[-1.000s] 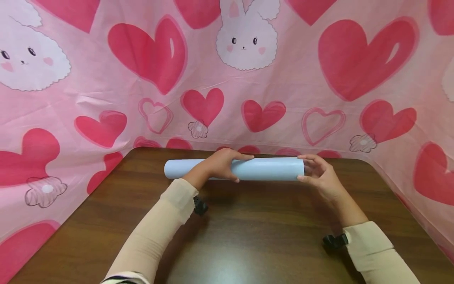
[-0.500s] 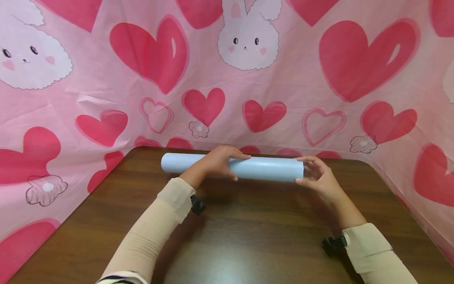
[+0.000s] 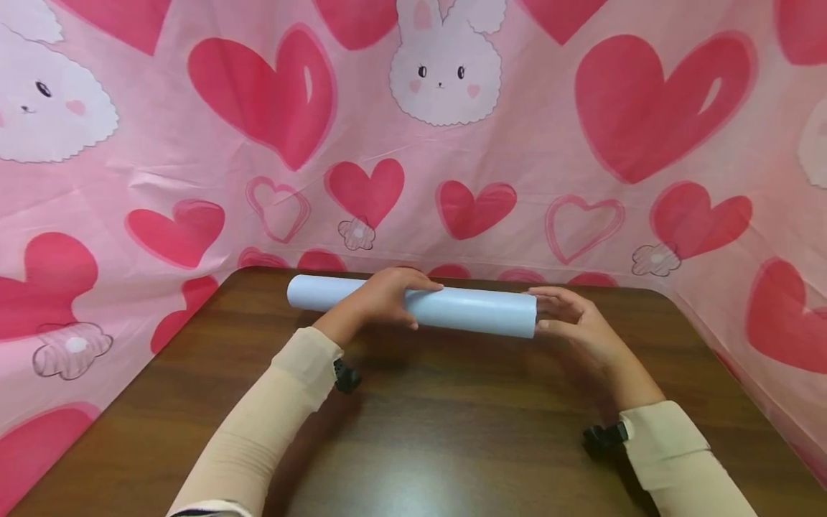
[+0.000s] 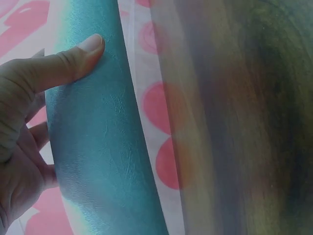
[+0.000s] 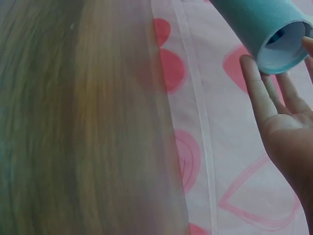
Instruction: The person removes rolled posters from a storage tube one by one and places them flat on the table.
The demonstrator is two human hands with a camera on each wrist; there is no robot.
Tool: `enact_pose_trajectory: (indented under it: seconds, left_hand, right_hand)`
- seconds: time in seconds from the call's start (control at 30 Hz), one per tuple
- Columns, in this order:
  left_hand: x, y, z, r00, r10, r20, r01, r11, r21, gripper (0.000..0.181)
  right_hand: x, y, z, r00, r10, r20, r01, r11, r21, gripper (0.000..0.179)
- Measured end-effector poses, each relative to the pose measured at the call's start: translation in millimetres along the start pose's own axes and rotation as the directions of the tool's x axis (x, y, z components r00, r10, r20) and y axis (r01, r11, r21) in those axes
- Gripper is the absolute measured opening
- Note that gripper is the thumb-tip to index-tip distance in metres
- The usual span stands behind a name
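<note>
A long light-blue tube (image 3: 474, 309) is held above the far part of the table, its right end slightly lower than its left. My left hand (image 3: 381, 298) grips it near the middle; the left wrist view shows the thumb (image 4: 80, 58) across its near side and the other fingers behind. At the right end, my right hand (image 3: 581, 327) has its fingers fairly straight, with fingertips (image 5: 248, 63) close to the rim; whether they touch it is unclear. The right wrist view shows the tube's hollow end (image 5: 283, 49), pale inside with a dark blue patch.
The dark brown wooden table (image 3: 439, 416) spreads beneath both arms. A pink cloth (image 3: 478, 151) with hearts and rabbits hangs behind its far edge and along both sides. Each wrist carries a small black camera, such as the left camera (image 3: 347, 375).
The tube has shifted left in my left hand, its left end rising and its right end dipping. My right fingers no longer clasp the end as closely.
</note>
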State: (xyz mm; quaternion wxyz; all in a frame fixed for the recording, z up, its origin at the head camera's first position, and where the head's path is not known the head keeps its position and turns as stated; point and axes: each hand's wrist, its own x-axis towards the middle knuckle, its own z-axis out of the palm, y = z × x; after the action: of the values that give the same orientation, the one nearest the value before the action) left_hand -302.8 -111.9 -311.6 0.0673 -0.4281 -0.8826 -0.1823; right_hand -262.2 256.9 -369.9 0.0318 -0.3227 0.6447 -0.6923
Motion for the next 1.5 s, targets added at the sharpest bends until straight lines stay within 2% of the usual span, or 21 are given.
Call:
enact_pose_trajectory:
  seconds: [0.23,0.37,0.47,0.57,0.73,0.87,1.17,1.3,1.5]
  left_hand:
    - [-7.8,-4.8,-1.2,1.000,-0.007,-0.019,0.007,1.000,-0.029,0.075]
    - [-10.7,-6.5,-2.7,0.999,-0.021,-0.031,0.019,0.998,-0.067,0.075]
    - [-11.5,-7.3,-3.7,0.999,-0.018,-0.034,0.015,0.996,-0.086,0.076]
    - [-12.3,-7.2,-5.1,0.999,-0.007,-0.038,0.003,0.995,-0.096,0.076]
    - [-13.1,-6.2,-6.8,0.999,0.003,-0.042,-0.007,0.995,-0.097,0.076]
    - [-14.7,-6.4,-7.3,0.999,-0.005,-0.037,0.002,0.996,-0.093,0.075]
    - [-19.2,-9.2,-7.9,0.999,-0.023,-0.032,0.020,0.995,-0.094,0.075]
    - [-20.9,-9.6,-9.0,0.999,-0.020,-0.037,0.017,0.995,-0.102,0.074]
    - [-24.8,-11.0,-9.4,0.998,-0.050,-0.032,0.046,0.993,-0.111,0.075]
  right_hand:
    - [9.2,4.9,14.5,0.994,-0.035,-0.106,0.046,0.993,0.104,0.046]
    - [14.9,4.9,24.1,0.979,-0.024,-0.204,0.046,0.993,0.105,0.044]
    - [21.9,2.5,31.6,0.960,-0.030,-0.278,0.046,0.997,0.054,0.044]
    - [30.3,0.3,39.1,0.932,-0.048,-0.360,0.038,0.999,-0.033,0.045]
    - [40.8,-1.5,49.6,0.890,-0.054,-0.453,-0.030,0.984,-0.177,0.040]
    - [44.1,-3.8,55.2,0.879,-0.061,-0.473,-0.058,0.971,-0.233,0.034]
    - [40.4,-7.2,49.5,0.893,-0.137,-0.428,-0.029,0.933,-0.360,0.023]
    - [38.0,-10.4,46.5,0.895,-0.111,-0.432,-0.043,0.943,-0.331,0.024]
    - [34.3,-12.4,42.5,0.892,-0.102,-0.441,-0.044,0.950,-0.310,0.023]
